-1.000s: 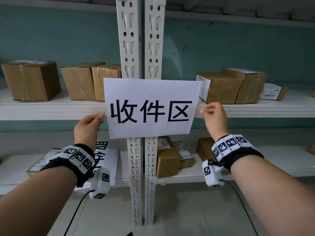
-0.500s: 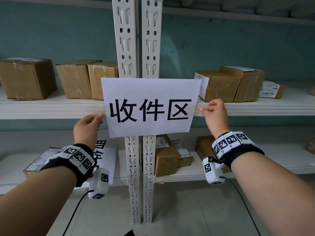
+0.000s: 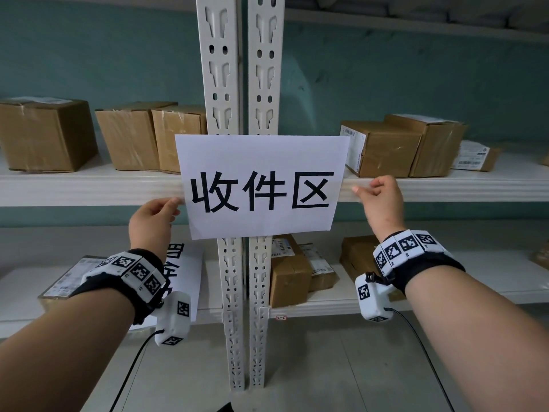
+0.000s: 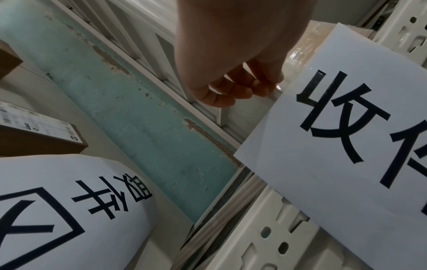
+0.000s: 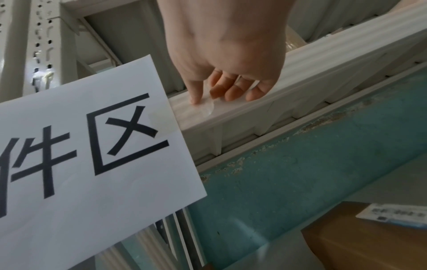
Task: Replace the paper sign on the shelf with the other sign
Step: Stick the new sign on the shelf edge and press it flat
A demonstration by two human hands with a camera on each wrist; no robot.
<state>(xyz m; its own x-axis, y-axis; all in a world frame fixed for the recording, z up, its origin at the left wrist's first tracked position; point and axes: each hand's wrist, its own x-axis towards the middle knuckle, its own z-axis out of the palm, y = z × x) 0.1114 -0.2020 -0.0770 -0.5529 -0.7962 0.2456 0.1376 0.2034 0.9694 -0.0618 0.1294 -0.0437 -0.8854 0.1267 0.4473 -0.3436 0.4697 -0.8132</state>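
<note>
A white paper sign [image 3: 261, 185] with three large black characters hangs across the front of the middle shelf beam [image 3: 89, 188] and the two uprights. My left hand [image 3: 175, 203] is at its left edge, fingers curled, pinching a bit of clear tape [image 4: 278, 88] there. My right hand [image 3: 361, 190] is just past the right edge, with its thumb on the beam and a strip of clear tape [image 5: 209, 106] pinched at the fingertips. The other sign [image 3: 184, 272] lies curled on the lower left shelf, overhanging its front edge.
Two white slotted uprights [image 3: 237, 84] run up the middle. Cardboard boxes [image 3: 44, 135] stand on the middle shelf to the left and right [image 3: 386, 150]. More boxes [image 3: 291, 272] sit on the lower shelf. A teal wall is behind, grey floor below.
The view has shifted a little. My right hand has slid slightly to the right, off the sign's edge. The sign and my left hand hold their places.
</note>
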